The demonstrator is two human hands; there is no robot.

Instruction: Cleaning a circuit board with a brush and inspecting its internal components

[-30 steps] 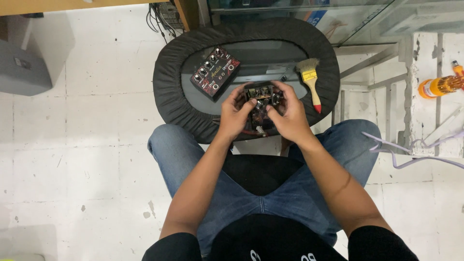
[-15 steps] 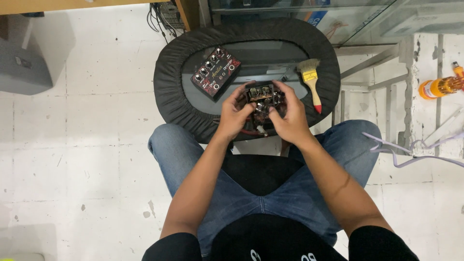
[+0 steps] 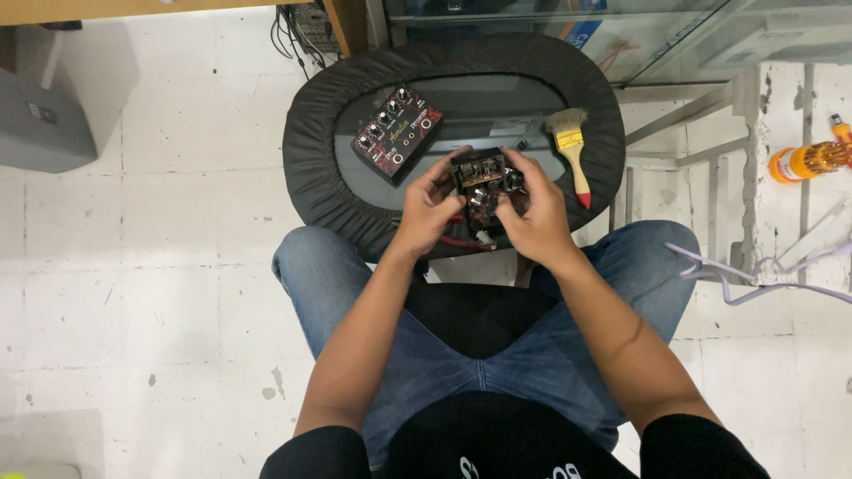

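Holding a small circuit unit over the round table

Gripping the dark circuit unit [image 3: 484, 182] from both sides, we had our left hand [image 3: 428, 208] and right hand [image 3: 530, 217] clenched around it, above the near edge of the round black table [image 3: 311, 151]. On that table, a red pedal box [image 3: 397, 133] lay left of the unit, and a paintbrush [image 3: 572, 151] lay right of it.

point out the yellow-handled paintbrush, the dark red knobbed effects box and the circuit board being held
yellow-handled paintbrush [image 3: 572, 146]: head view, on the ferrule below the bristles
dark red knobbed effects box [image 3: 397, 134]: head view, middle of its top face
circuit board [image 3: 484, 173]: head view, exposed upper part between the hands
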